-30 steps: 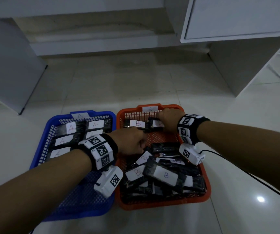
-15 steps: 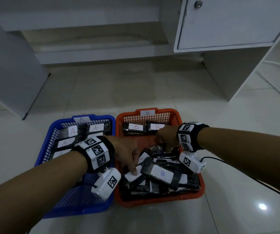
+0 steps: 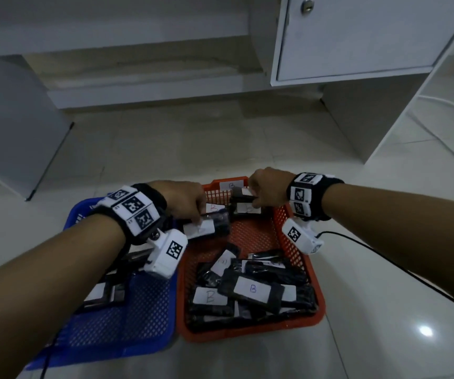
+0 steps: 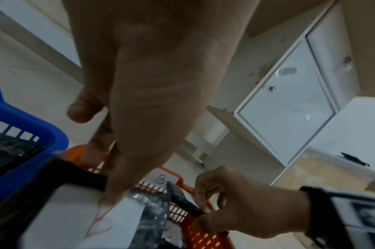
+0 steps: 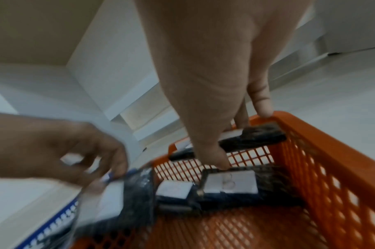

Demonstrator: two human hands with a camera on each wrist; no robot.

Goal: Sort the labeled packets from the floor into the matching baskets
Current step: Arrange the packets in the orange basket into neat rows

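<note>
Over the orange basket [image 3: 288, 236]: left hand [image 3: 182, 199] pinching a B-labelled black packet [image 3: 206, 228] above its left wall, right hand [image 3: 267, 188] pinching another packet [image 3: 241, 198] at its far end, more B packets [image 3: 250, 289] heaped at its near end, blue basket [image 3: 122, 332] beside its left wall.

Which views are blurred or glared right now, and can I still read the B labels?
Head view: dim, but the B label in the orange basket reads clearly; a glare spot sits on the floor tile. Left wrist view: the left hand fills the frame, out of focus, its packet smeared. Right wrist view: the left hand is motion-blurred; the right hand is sharper, labels washed out.
</note>
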